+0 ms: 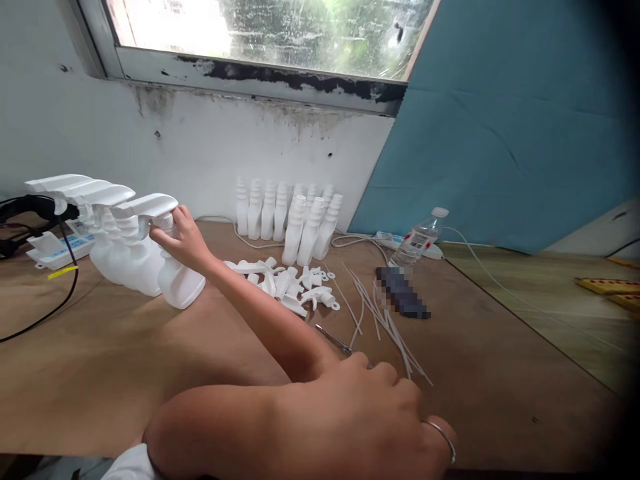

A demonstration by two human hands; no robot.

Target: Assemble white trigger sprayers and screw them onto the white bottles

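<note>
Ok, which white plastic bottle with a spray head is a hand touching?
The rightmost one, standing frontmost: only this one has a hand on it.

The single view looks forward and down from the person's head, very near the left hand [370,420], across the brown tabletop [240,350] toward the window [300,33].

Ten slim bottles [311,230] show, seven behind three. At least three spray bottles [183,283] overlap. There is one clear bottle [416,241], one phone [407,293] and one metal rod [333,339]; the thin tubes [387,323] lie too tangled to count.
</note>
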